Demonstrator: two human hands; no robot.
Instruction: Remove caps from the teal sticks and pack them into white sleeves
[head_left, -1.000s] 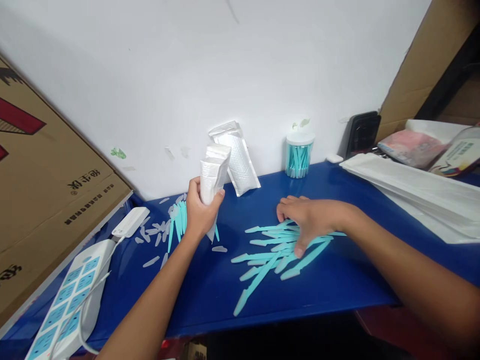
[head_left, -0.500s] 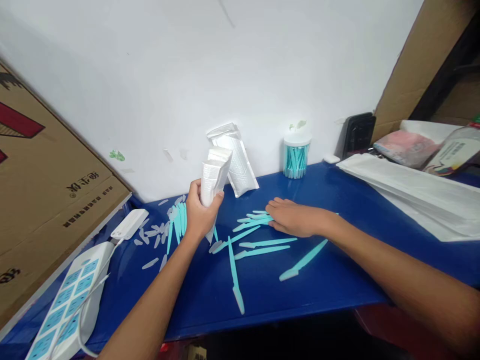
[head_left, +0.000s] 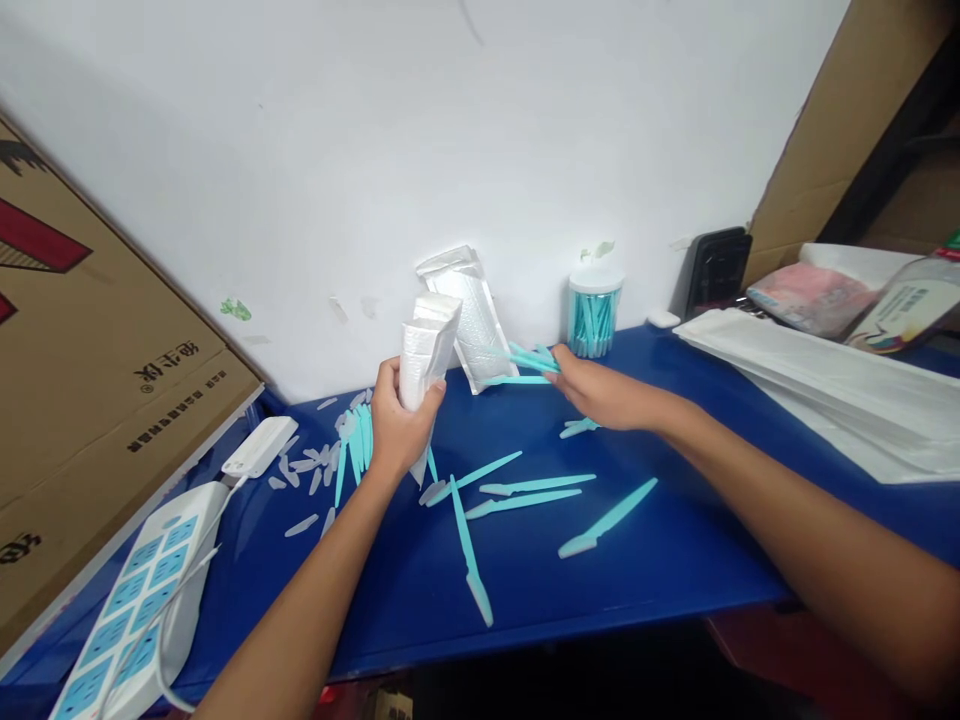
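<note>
My left hand (head_left: 405, 415) is closed round a white padded mailer (head_left: 426, 350), held upright with its top end upward. My right hand (head_left: 589, 385) is closed on several turquoise eyebrow razors (head_left: 534, 358), raised off the table and pointing left; they are slightly blurred. Another padded mailer (head_left: 472, 310) leans against the wall behind the one I hold. More razors (head_left: 525, 500) lie scattered on the blue table (head_left: 585, 610), and one razor (head_left: 579, 428) shows just below my right hand. Beside my left hand is a fanned group of razors (head_left: 360, 440) with loose translucent caps (head_left: 304, 466).
A clear jar (head_left: 592, 315) with a white lid, full of razors, stands by the wall. On the left are a power strip (head_left: 142, 590), a white charger (head_left: 260, 446) and a cardboard box (head_left: 112, 380). Flat white mailers (head_left: 832, 375) and a bottle (head_left: 907, 300) are at the right.
My right hand has lifted several razors from the table, moving up and slightly right. My left hand and its mailer have stayed nearly still.
</note>
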